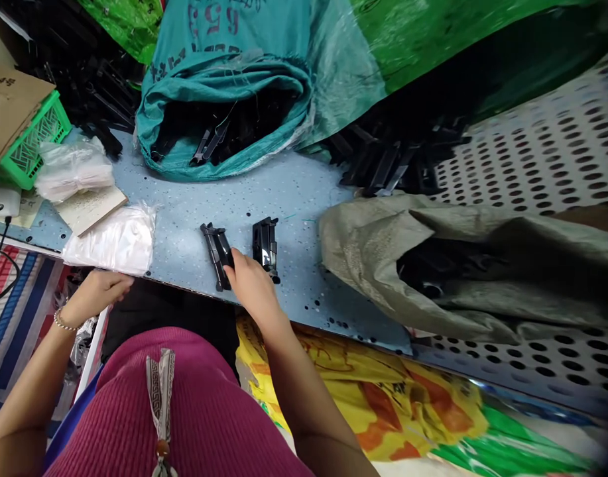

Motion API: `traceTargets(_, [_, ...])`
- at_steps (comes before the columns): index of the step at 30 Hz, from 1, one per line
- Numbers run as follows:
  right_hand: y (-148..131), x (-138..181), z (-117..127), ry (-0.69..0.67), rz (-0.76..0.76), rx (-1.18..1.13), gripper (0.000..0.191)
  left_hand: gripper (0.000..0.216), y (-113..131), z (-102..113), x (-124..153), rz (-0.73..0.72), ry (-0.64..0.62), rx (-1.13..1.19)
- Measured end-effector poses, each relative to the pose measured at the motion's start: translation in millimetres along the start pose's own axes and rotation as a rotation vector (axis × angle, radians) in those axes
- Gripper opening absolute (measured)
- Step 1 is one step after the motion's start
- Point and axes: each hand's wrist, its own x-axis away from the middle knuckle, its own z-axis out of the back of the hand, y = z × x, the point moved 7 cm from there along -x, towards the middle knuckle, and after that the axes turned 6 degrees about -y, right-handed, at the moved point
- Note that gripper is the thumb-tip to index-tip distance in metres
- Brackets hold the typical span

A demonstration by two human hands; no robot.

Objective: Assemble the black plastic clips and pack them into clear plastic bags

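Observation:
My right hand (254, 285) is closed on the near end of a black plastic part (215, 255), thumb and fingers at its right side. The part lies on the blue speckled tabletop (184, 192). A second, similar black part (266, 248) rests just to the right of it, apart from my hand. At the table's front edge my left hand (101, 296) has its fingers curled together, right below a stack of clear plastic bags (115, 240). What its fingers hold, if anything, is hidden.
A teal sack (224, 169) of black parts lies open at the back. More black parts (388, 162) spill at the right, behind a grey sack (368, 258). At the left are a green basket (38, 136), bundled bags (75, 173) and a small board (92, 211).

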Motion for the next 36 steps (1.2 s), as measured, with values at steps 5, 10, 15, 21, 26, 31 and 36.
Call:
traceTargets(5, [-24.8, -16.2, -13.6, -0.083, 0.064, -0.675, 0.039, 0.015, 55.9, 51.8, -31.5, -0.14, 0.623, -0.041])
traceTargets(10, [-73.5, -23.1, -19.3, -0.326, 0.153, -1.606, 0.034, 0.025, 7.2, 66.3, -54.8, -0.048, 0.567, 0.557])
traceTargets(15, [-152.1, -40.0, -30.5, -0.723, 0.209, -1.981, 0.036, 0.023, -3.3, 74.8, -47.4, -0.058, 0.478, 0.7])
traceTargets(21, [-167.1, -50.6, -60.2, -0.714, 0.037, -2.039, 0.022, 0.027, 31.7, 90.8, -22.5, -0.263, 0.517, 0.027])
traceTargets(26, [-163.0, -23.8, -58.1, -0.882, 0.089, -2.153, 0.019, 0.041, 18.7, 97.0, -35.6, -0.205, 0.454, -0.191])
traceTargets(31, [-172.8, -3.5, -81.3, -1.151, 0.011, -2.069, 0.017, 0.047, 15.2, 113.7, -38.3, -0.301, 0.553, -0.056])
traceTargets(36, [-179.2, -3.4, -97.0, -1.191, -0.116, -2.245, 0.023, 0.053, 47.9, 77.0, -0.4, -0.464, 0.493, -0.014])
